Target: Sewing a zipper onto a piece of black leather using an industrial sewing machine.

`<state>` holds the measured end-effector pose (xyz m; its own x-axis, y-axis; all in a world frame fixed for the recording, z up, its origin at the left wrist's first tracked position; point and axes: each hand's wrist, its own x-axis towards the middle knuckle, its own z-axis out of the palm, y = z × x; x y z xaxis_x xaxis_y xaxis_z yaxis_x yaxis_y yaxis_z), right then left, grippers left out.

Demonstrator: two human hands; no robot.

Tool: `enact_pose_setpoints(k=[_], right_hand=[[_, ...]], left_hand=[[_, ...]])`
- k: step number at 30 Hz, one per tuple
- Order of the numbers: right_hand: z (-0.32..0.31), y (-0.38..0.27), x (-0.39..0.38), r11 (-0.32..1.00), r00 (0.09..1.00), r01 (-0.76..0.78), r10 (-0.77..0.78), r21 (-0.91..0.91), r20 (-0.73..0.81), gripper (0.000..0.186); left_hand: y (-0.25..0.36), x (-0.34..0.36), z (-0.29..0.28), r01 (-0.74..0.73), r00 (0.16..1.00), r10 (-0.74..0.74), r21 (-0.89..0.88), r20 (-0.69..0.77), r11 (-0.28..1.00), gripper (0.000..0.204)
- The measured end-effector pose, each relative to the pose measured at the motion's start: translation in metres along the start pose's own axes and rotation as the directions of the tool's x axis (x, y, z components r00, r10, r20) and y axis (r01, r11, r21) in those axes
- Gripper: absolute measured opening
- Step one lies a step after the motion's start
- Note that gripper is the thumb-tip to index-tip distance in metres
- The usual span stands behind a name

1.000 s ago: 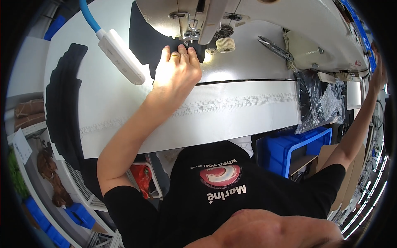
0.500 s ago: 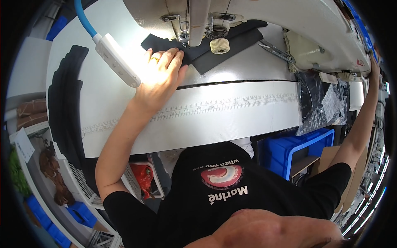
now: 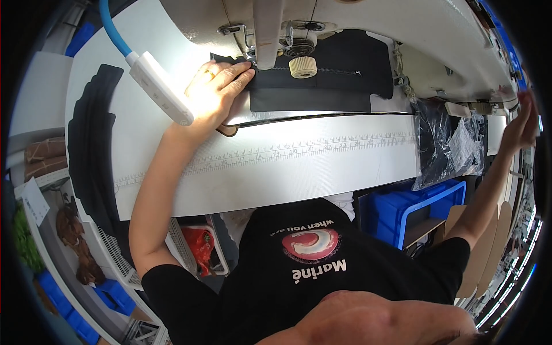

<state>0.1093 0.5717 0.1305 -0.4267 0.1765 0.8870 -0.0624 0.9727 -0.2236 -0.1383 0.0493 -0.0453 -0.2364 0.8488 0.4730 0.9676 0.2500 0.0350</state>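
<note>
Black T-shirt [image 3: 259, 273]; 1 gold ring [image 3: 211, 73]

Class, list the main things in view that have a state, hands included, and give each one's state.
Left hand: resting on black fabric
Right hand: raised, fingers roughly straight
Black fabric: laid out
Zipper: straight; open or closed unclear
Lamp: lit
Fabric stack: layered, one end hanging
Plastic bag: crumpled
Blue bin: open-topped

Upper ctr of frame, bare L hand [image 3: 214, 86] lay w/ fingertips on L end of flat blk fabric pc [image 3: 359, 54] w/ dark zip [image 3: 333, 71], under off-white metal sewing machine [image 3: 425, 40]. Bare R hand [image 3: 522, 123] was far upper R, blurry. White plastic lamp [image 3: 158, 86] hung upper L.
</note>
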Motion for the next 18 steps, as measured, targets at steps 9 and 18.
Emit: enact_pose_setpoints(k=[9,18], right_hand=[[0.123,-0.157,-0.148,0.961,0.698,0.225,-0.044,-0.161,0.715,0.035],[0.079,-0.156,-0.136,0.982,0.679,0.133,0.005,-0.130,0.734,0.031]], left_hand=[[0.018,0.000,0.008,0.073,0.979,-0.075,-0.020,-0.189,0.997,0.032],[0.018,-0.002,0.010,0.082,0.981,-0.083,-0.012,-0.175,0.997,0.032]])
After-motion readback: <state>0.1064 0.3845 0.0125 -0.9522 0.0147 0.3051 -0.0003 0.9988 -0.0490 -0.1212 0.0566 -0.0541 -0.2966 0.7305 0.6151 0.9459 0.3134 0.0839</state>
